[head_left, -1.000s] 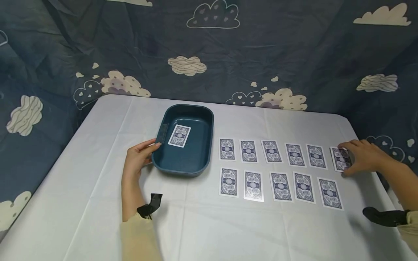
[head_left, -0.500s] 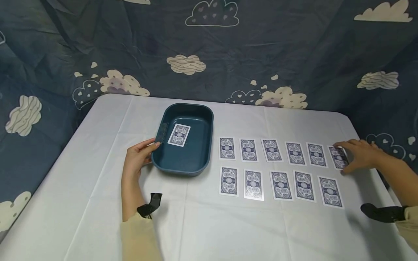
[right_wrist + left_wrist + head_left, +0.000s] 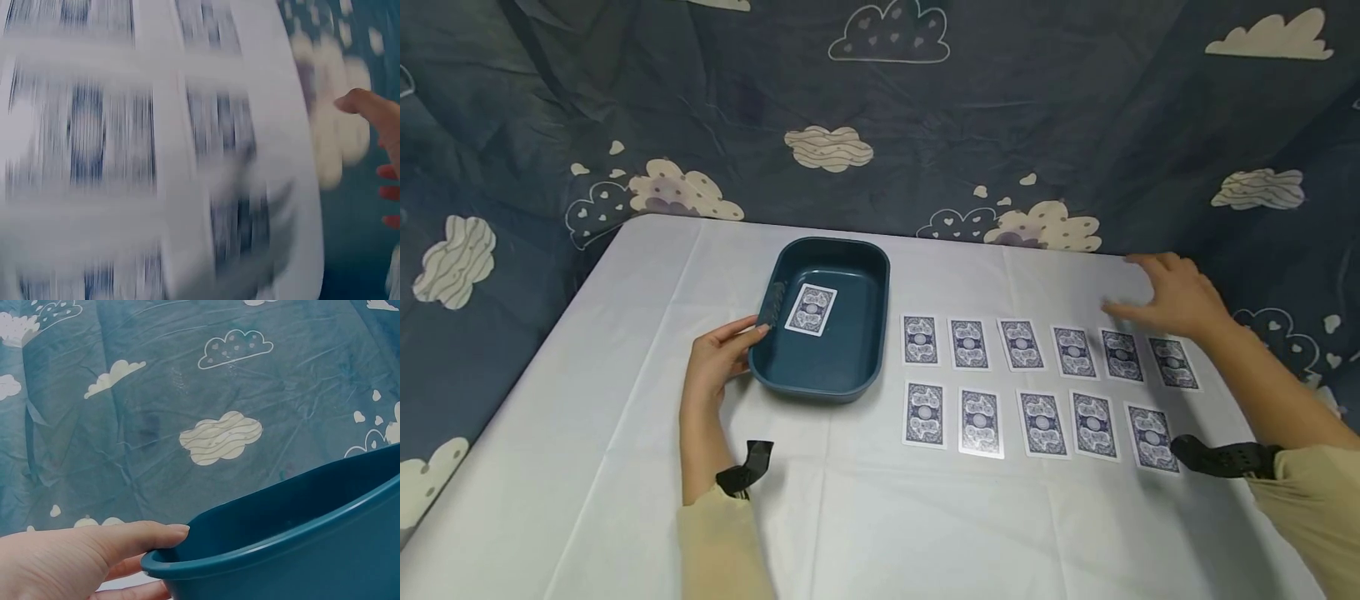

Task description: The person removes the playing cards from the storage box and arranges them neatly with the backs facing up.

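My left hand (image 3: 718, 354) pinches the near-left rim of a dark teal plastic tray (image 3: 880, 333). In the left wrist view its thumb (image 3: 169, 534) lies over the rim and the other fingers are on the outside. One playing card (image 3: 812, 309) lies back up inside the tray. My right hand (image 3: 1172, 292) is raised near the table's far right edge with fingers spread, holding nothing. Below it lies the rightmost playing card (image 3: 1174, 363) of the back row, flat and back up. The right wrist view is motion-blurred, with the thumb (image 3: 356, 103) at its right edge.
Two rows of blue-backed playing cards lie right of the tray, several in the back row (image 3: 967, 344) and several in the front row (image 3: 1042, 425). A white cloth (image 3: 865, 525) covers the table. A dark cloud-patterned curtain (image 3: 880, 100) hangs behind.
My right hand has left the rightmost back-row card and risen up and to the left. That card has shifted slightly left and now lies uncovered. My left hand and the tray stay put.
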{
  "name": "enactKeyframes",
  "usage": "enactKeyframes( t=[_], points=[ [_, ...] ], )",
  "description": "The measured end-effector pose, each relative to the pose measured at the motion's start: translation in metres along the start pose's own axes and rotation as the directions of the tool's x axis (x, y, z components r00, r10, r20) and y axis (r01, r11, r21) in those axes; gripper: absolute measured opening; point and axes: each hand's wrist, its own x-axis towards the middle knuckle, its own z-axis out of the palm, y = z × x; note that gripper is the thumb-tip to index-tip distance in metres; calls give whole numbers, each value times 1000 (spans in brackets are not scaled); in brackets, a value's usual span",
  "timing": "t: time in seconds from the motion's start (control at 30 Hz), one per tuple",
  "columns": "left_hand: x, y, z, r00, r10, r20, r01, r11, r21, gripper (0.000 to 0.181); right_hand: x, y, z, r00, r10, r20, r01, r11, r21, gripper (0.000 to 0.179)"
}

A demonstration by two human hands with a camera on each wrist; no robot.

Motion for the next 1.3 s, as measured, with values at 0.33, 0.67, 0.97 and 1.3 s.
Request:
enactKeyframes(
  t=[0.33, 0.67, 0.97, 1.3],
  points=[
    [0, 0, 0, 1000, -8, 5, 8, 1000, -12, 50, 38, -183, 19, 962, -167, -218, 196, 973, 119, 81],
    [0, -2, -3, 1000, -10, -1, 10, 1000, 6, 53, 43, -329, 57, 800, -581, -145, 581, 812, -50, 87],
    [2, -3, -1, 999, 4, 40, -4, 1000, -9, 49, 69, -373, 100, 868, -489, 84, 491, 871, -9, 101],
    [2, -3, -2, 1000, 2, 23, -2, 1000, -14, 47, 78, -383, 107, 932, -304, 200, 289, 952, 97, 103]
  ],
)
